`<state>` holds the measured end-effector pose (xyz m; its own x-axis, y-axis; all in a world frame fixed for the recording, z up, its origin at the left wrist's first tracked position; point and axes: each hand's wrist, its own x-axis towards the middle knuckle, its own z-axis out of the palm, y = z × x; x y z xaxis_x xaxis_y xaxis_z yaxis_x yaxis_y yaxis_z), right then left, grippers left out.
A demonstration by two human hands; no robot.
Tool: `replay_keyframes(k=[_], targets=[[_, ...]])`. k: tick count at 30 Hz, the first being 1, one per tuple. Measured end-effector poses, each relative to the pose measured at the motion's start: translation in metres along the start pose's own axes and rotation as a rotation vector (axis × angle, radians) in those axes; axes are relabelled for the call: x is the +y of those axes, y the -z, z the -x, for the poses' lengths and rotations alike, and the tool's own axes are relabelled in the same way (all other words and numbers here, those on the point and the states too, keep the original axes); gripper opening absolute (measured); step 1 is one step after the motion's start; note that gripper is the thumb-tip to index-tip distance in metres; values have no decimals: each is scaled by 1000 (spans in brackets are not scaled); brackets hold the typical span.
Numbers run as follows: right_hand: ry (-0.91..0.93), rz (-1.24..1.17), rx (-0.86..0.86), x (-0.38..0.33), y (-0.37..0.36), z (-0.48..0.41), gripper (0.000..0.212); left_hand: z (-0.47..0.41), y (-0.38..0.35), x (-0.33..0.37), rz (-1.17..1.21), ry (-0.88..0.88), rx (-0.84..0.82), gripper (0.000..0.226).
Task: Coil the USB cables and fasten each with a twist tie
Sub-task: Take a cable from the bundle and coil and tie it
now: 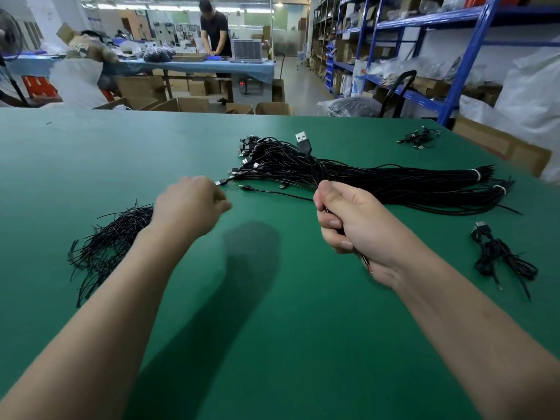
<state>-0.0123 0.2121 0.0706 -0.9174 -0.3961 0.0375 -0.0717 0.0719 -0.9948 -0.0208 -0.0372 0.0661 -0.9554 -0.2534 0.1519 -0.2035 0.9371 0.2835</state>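
1. near the middle of the green table (272, 328), at about two o'clock, the right hand (348, 225) is clenched around a coiled cable (318, 174). the thumb lies on top and the fingers are wrapped tight. the black loops rise out of the fist.
2. a silver-tipped usb plug (303, 141) stands up from that coil and points toward twelve o'clock.
3. the left hand (191, 204) hovers at ten o'clock, well apart from the right, with knuckles up and fingers curled under. it is motion-blurred, so i cannot tell whether it pinches anything.
4. at nine o'clock, just beside the left wrist and partly hidden by it, a loose heap of black twist ties (112, 241) lies on the table.
5. behind the right hand, from twelve to three o'clock, a long cable bundle (394, 186) lies flat. its plugs fan toward twelve and its tails point toward three. white bands (475, 174) cinch it near the tail end.
6. one loose cable (272, 192) runs across the table between the two hands.
7. at four o'clock a second coil (500, 256) rests on the table, apart from the bundle. a small cluster of cables (419, 137) sits at one o'clock near the far edge.
8. beyond the table stand blue shelving (424, 22) at one o'clock and cardboard boxes (194, 104) at twelve. a person (215, 28) bends over a blue-covered bench (197, 66) at eleven o'clock.
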Motion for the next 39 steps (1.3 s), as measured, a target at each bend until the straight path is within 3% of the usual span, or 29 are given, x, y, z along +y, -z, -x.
replay_keyframes(k=[4, 9, 30, 39], targets=[[-26, 15, -18, 3, -4, 0, 33, -7, 1, -31, -143, 183, 36, 15], [-45, 48, -53, 3, -5, 1, 34, -9, -11, -40, -148, 241, -16, 14], [-203, -130, -177, 9, -16, 4, 21, -12, -23, -45, -167, 193, 92, 12], [-176, -103, -181, 8, -17, 5, 17, -9, -22, -45, -149, 138, 144, 8]])
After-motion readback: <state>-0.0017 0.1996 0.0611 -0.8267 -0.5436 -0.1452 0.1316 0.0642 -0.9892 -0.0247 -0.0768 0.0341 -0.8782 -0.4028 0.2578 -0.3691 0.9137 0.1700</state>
